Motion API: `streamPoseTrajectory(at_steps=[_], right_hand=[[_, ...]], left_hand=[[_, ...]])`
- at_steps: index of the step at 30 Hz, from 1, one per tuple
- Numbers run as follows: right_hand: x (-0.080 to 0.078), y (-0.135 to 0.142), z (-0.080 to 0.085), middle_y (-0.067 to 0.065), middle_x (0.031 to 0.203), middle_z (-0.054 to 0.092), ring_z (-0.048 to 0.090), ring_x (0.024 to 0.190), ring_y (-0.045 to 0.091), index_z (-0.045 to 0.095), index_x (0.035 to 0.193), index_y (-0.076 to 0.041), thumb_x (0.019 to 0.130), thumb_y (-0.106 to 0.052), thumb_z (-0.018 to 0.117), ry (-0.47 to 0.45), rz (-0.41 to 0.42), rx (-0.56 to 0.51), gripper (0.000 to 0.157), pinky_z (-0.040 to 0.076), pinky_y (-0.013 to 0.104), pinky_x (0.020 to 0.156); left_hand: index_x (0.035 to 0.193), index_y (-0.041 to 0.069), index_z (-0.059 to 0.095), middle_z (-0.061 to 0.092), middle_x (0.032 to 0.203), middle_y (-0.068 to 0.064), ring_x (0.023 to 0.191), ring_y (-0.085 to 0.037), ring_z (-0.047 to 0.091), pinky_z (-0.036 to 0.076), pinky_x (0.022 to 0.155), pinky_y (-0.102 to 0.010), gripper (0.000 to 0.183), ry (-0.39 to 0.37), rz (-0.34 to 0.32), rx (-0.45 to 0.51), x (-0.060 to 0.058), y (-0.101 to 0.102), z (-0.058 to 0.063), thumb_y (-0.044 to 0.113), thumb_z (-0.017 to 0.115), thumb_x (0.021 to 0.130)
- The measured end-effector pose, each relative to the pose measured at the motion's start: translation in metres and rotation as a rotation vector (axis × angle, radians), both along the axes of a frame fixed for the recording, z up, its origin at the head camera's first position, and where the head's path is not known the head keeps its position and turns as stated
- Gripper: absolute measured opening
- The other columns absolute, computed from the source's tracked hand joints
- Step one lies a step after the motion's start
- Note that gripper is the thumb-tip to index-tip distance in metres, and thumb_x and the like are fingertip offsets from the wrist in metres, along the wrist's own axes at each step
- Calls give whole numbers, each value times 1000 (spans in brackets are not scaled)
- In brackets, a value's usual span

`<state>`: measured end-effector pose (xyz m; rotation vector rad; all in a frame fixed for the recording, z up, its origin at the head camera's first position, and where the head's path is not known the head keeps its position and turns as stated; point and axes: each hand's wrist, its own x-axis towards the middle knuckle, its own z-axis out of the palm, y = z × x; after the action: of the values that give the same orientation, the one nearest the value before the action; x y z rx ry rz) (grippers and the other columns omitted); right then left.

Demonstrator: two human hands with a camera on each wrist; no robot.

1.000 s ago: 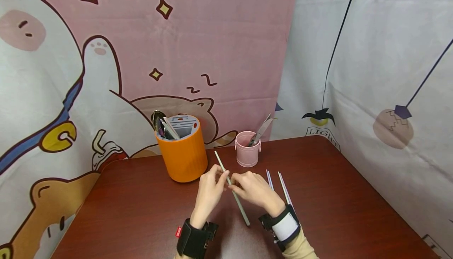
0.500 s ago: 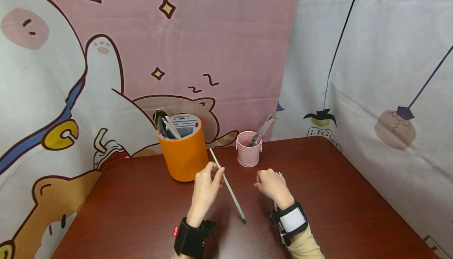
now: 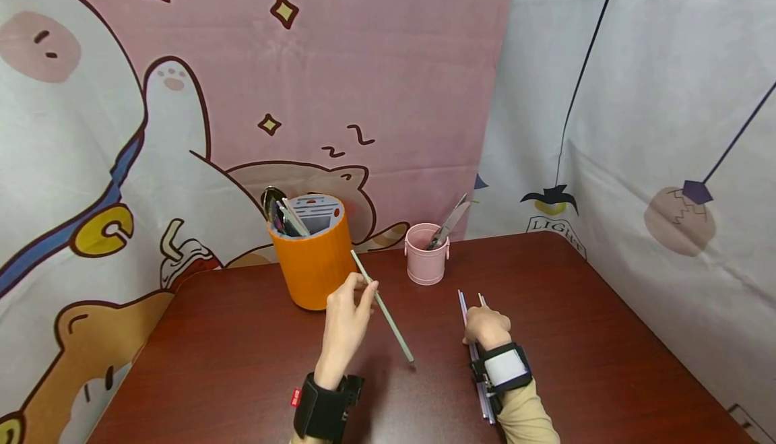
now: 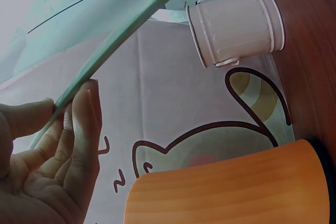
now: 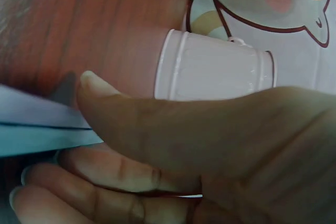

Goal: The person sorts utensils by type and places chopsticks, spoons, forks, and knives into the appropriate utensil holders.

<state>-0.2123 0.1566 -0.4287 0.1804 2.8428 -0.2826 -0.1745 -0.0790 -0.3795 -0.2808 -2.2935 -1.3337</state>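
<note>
My left hand [image 3: 347,319] pinches a pale green chopstick [image 3: 391,323] between thumb and fingertips. It slants in the air above the table, its far end near the orange holder; the left wrist view shows the thumb and fingers on the chopstick [image 4: 118,35]. Over to the right, my right hand [image 3: 488,328] is low over several purple and whitish chopsticks [image 3: 485,400] on the table. In the right wrist view, the thumb and curled fingers close about two of these chopsticks [image 5: 42,111], and the hand hides their continuation.
An orange utensil holder [image 3: 312,265] with several utensils stands at the back left. A small pink bucket [image 3: 424,265] holding a metal utensil stands behind the hands. The brown tabletop [image 3: 606,363] ends at a patterned cloth backdrop [image 3: 376,60].
My right hand has let go of the green chopstick and moved right and down to the purple chopsticks. My left hand has drifted slightly left, still holding the green one.
</note>
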Motion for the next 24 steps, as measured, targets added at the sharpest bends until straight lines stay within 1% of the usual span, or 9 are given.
streamPoseTrajectory(at_steps=[3, 8, 11, 15, 19, 22, 24], right_hand=[[-1, 0, -3, 18, 96, 68, 62, 84, 30, 69, 87, -3, 68, -22, 84, -6, -3, -3, 31, 50, 47, 73], [-3, 2, -7, 13, 82, 64, 59, 75, 27, 67, 85, -3, 68, -22, 84, -12, -13, -28, 30, 50, 45, 70], [-3, 3, -7, 10, 74, 61, 58, 71, 25, 67, 83, -4, 70, -22, 83, -23, -17, -40, 28, 50, 44, 69], [-2, 3, -6, 10, 69, 61, 59, 66, 23, 66, 79, -4, 72, -23, 82, -44, -22, -44, 25, 50, 43, 68], [-2, 2, -5, 10, 75, 64, 60, 70, 24, 66, 80, -5, 73, -23, 81, -46, -12, -29, 24, 50, 44, 69], [-2, 0, -5, 11, 81, 63, 58, 74, 25, 67, 82, -5, 72, -22, 81, -39, -9, -18, 25, 50, 45, 71], [-2, -1, -5, 12, 83, 64, 58, 75, 26, 67, 83, -5, 72, -21, 81, -35, -8, -14, 25, 50, 45, 70]], left_hand=[[90, 5, 61, 67, 76, -10, 59, -18, 65, 51, 54, -15, 15, 41, 6, 3, 0, -1, 0, 20, 62, 92], [91, 5, 62, 66, 73, -10, 56, -18, 63, 51, 54, -17, 12, 115, 22, 16, 0, -3, 2, 18, 63, 91], [92, 5, 62, 68, 78, -9, 59, -17, 64, 52, 54, -18, 11, 134, 34, 30, -1, -4, 2, 16, 62, 91], [93, 5, 62, 70, 83, -11, 63, -21, 68, 54, 57, -19, 12, 134, 52, 66, -1, -6, 4, 16, 62, 91], [93, 4, 62, 70, 83, -12, 65, -24, 69, 55, 57, -18, 12, 129, 58, 95, -1, -9, 5, 16, 63, 91], [93, 4, 62, 70, 83, -11, 64, -21, 68, 55, 56, -20, 10, 137, 63, 99, 0, -11, 6, 14, 64, 90], [93, 4, 62, 70, 83, -11, 64, -19, 68, 56, 56, -23, 10, 154, 69, 97, 1, -13, 8, 14, 64, 90]])
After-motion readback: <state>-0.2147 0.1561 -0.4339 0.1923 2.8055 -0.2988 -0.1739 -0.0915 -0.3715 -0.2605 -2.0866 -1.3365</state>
